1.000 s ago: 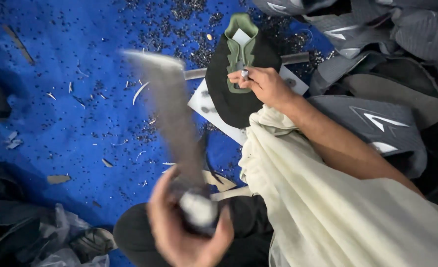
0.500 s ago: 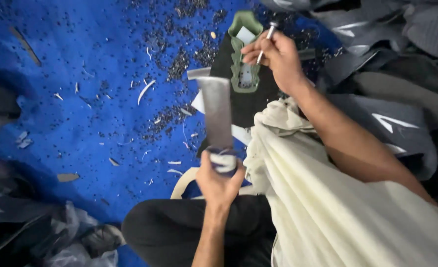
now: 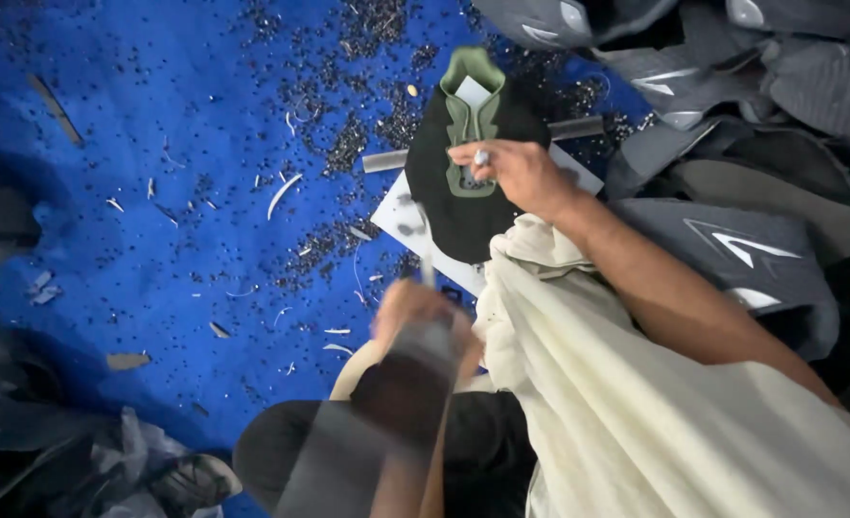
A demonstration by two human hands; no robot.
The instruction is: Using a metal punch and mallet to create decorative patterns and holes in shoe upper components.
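1. Right hand (image 3: 516,173) is pinching a small metal punch-like tool (image 3: 480,156) between its fingertips, tip resting on the green tongue strip of a dark shoe upper (image 3: 463,182). Grip is closed on the tool.
2. The shoe upper is lying flat on a white board (image 3: 401,216) over a grey metal bar (image 3: 386,160), on the blue work surface (image 3: 156,144) – scattered all over with dark punched-out bits and pale shavings.
3. Left hand (image 3: 420,321) is wrapped shut around a flat grey striking block (image 3: 367,451); it is motion-blurred, the exact finger hold is hard to read.
4. Key relation: the upper is lying up and slightly right from the left hand, its long axis running roughly top to bottom of the view, green end farthest away. The right hand is the one on it; the left hand with the block is sitting well below, near the person's lap.
5. Versus half a second ago – the block was raised upright in front of the upper, just beside the right hand; now it is hanging low and pointing down toward the lap. The right hand has come down the green strip from the top of the tongue to its middle.
6. A cream cloth (image 3: 655,412) is draping over the right arm; a pile of grey shoe uppers (image 3: 751,249) is lying at the right.
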